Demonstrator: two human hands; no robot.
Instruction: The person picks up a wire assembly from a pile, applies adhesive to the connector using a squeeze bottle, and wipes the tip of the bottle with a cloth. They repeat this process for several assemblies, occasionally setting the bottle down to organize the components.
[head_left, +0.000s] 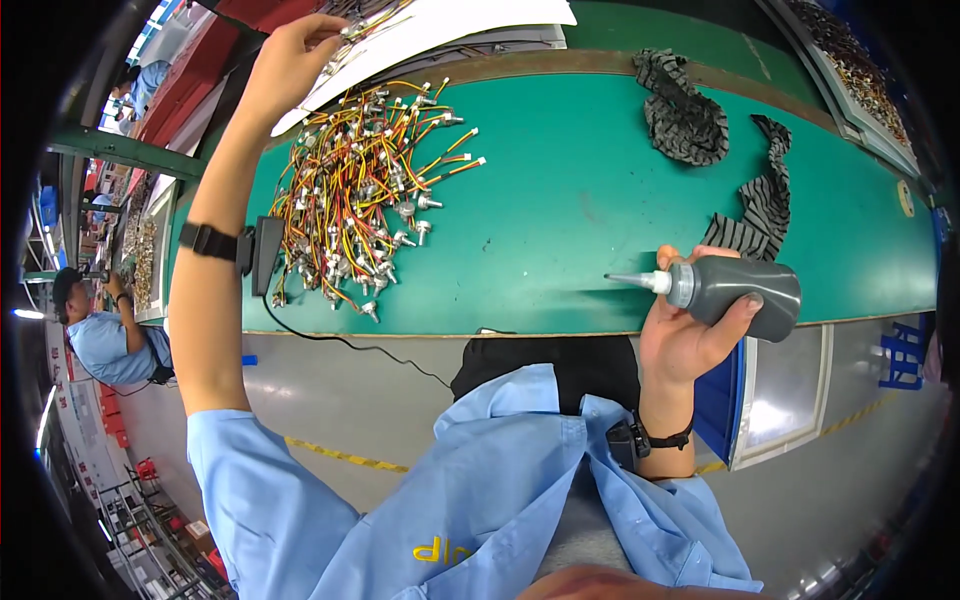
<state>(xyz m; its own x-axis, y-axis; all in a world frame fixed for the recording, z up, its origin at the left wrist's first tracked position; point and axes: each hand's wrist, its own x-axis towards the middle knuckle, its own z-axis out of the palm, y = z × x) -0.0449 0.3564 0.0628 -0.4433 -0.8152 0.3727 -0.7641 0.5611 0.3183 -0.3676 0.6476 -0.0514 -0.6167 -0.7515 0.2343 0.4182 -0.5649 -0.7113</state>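
My right hand [685, 335] is wrapped round a dark grey squeeze bottle [745, 293] with a clear collar and a thin nozzle. The bottle lies nearly level above the table's near edge, its tip pointing left. At the far left, my left hand [295, 65] reaches over a white sheet [450, 35], fingers curled in a pinch by some wired parts [365, 30]. Whatever is between those fingertips is too small to make out. Below that hand, a heap of small metal parts with red, yellow and black wires [350, 190] covers the left of the green table [560, 200].
Two crumpled striped dark cloths lie at the right, one far [685, 120] and one nearer [765, 195]. A black cable [345, 340] runs from the device on my left wrist. A co-worker in blue [115, 340] stands at the far left. A blue stool [902, 355] stands right.
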